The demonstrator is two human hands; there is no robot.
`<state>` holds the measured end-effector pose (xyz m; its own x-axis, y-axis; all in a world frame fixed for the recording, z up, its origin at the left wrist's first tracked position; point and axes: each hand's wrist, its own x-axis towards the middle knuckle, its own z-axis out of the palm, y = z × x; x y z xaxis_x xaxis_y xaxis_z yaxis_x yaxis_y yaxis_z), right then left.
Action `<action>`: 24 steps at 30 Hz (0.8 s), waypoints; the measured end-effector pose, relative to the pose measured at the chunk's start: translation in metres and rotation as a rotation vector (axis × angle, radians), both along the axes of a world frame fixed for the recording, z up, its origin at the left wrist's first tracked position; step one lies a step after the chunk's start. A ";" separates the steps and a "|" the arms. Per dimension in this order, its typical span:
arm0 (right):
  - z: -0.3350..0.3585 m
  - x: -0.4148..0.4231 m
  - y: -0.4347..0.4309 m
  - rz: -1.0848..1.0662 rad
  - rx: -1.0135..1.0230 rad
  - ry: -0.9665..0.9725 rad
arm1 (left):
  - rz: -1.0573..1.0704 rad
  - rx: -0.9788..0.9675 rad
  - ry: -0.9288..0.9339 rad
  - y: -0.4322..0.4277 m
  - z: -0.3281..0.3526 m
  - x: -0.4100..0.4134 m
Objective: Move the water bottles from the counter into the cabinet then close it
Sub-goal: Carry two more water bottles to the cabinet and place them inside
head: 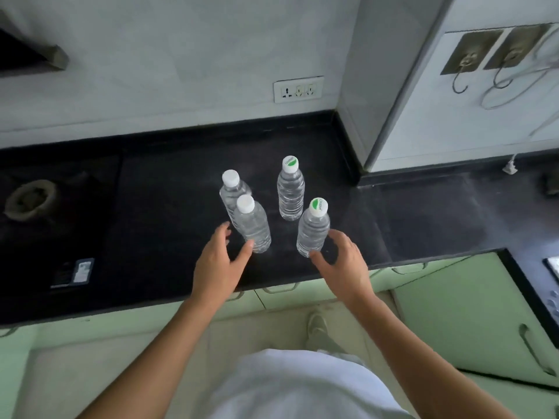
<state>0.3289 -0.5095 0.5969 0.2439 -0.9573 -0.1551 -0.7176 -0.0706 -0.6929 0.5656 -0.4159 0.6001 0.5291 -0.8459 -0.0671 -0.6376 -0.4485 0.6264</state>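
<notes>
Several clear water bottles stand upright on the black counter [157, 207]. The near-left bottle [253, 226] has a plain white cap, and another white-capped bottle [231, 189] stands just behind it. The near-right bottle [313, 229] and the far-right bottle [290, 192] have green-and-white caps. My left hand [219, 264] is spread around the base of the near-left bottle, thumb touching it. My right hand [344, 261] curves around the base of the near-right bottle, fingers apart. Neither bottle is lifted. Pale green cabinet doors [447, 322] below the counter are shut.
A gas hob [30, 201] takes up the counter's left part. A wall socket [298, 89] sits behind the bottles, and a white column [378, 86] juts out at the right. More sockets with cords [496, 55] hang on the right wall. A loose plug [509, 167] lies on the right counter.
</notes>
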 end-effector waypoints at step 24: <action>-0.024 0.005 -0.083 0.319 0.171 -0.298 | 0.500 -0.119 0.334 -0.049 -0.023 -0.052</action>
<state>0.3334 -0.5923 0.5724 0.5798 -0.7940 -0.1828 -0.4467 -0.1221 -0.8863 0.5140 -0.4646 0.5768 0.8306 -0.5123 -0.2183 -0.1284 -0.5576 0.8201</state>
